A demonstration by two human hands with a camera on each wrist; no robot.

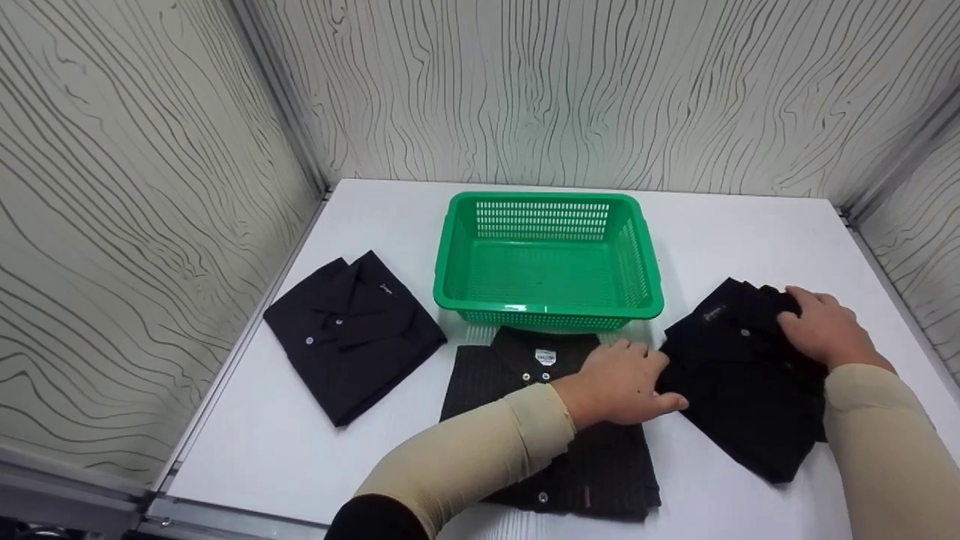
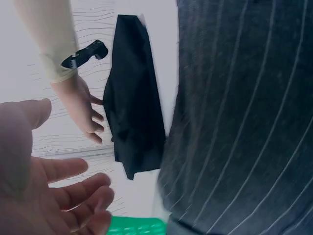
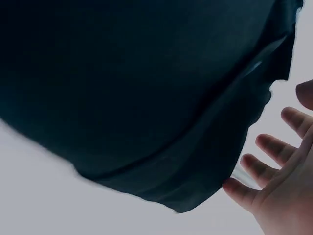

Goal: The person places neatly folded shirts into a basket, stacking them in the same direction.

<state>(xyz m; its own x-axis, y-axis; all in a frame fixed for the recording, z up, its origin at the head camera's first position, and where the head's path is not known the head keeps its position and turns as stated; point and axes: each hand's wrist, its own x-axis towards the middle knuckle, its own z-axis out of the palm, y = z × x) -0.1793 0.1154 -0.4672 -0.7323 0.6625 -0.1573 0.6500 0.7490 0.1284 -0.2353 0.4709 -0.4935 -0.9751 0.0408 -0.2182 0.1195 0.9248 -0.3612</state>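
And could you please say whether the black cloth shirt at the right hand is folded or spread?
Folded: in the head view, the black shirt forms a compact bundle, no sleeves stretched out.

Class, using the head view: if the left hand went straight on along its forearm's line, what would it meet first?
Most likely the folded black shirt at the picture's right, just beyond the left hand; the height between them is hard to judge.
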